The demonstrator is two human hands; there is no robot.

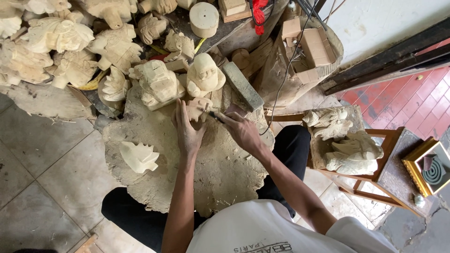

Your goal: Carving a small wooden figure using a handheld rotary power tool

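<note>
My left hand (187,129) presses down on a small pale wood carving (199,107) lying on a large rough wooden slab (220,168) across my lap. My right hand (241,130) grips a thin dark carving tool (216,115) whose tip touches the carving. A finished pale carved piece (138,157) lies loose on the left part of the slab.
Many pale wooden carvings (70,42) are piled at the upper left, with a rounded figure (205,74) and a flat grey stone block (242,86) just beyond my hands. A wooden stool with carvings (349,145) stands to the right, beside a gold box with a coil (432,167).
</note>
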